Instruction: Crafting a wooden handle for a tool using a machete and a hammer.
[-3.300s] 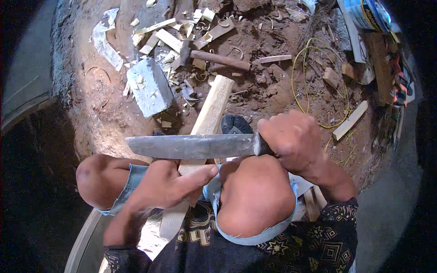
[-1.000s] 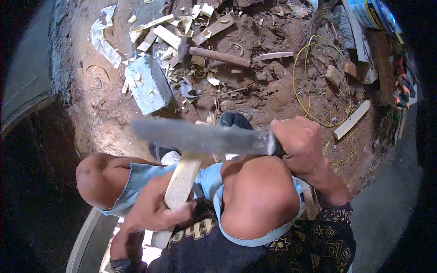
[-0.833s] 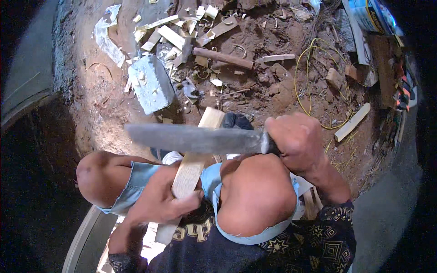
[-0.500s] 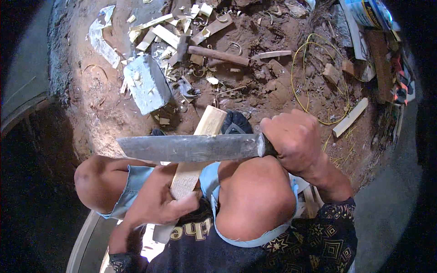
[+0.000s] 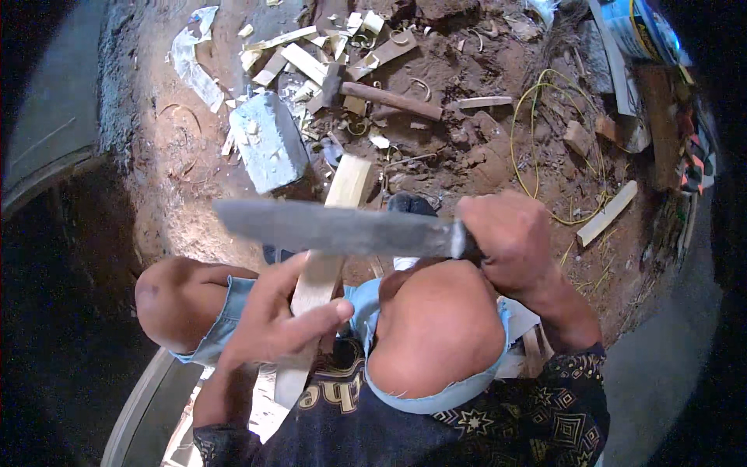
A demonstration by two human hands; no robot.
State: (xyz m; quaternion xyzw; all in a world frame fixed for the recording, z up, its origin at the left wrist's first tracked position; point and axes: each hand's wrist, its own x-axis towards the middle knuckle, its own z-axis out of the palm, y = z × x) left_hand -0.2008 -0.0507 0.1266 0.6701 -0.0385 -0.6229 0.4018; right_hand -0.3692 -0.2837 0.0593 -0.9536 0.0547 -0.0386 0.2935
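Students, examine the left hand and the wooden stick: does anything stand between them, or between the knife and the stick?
Nothing visible does. The left hand holds the stick directly. The knife, in the right hand, crosses over the stick; whether they touch is unclear.

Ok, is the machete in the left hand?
No, the right hand grips the machete; the left hand holds the wooden bar.

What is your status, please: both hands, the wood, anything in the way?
Right hand gripping knife. Left hand holding wood. Knife crosses over wood; contact unclear. Hammer and white block on ground beyond, apart from knife.
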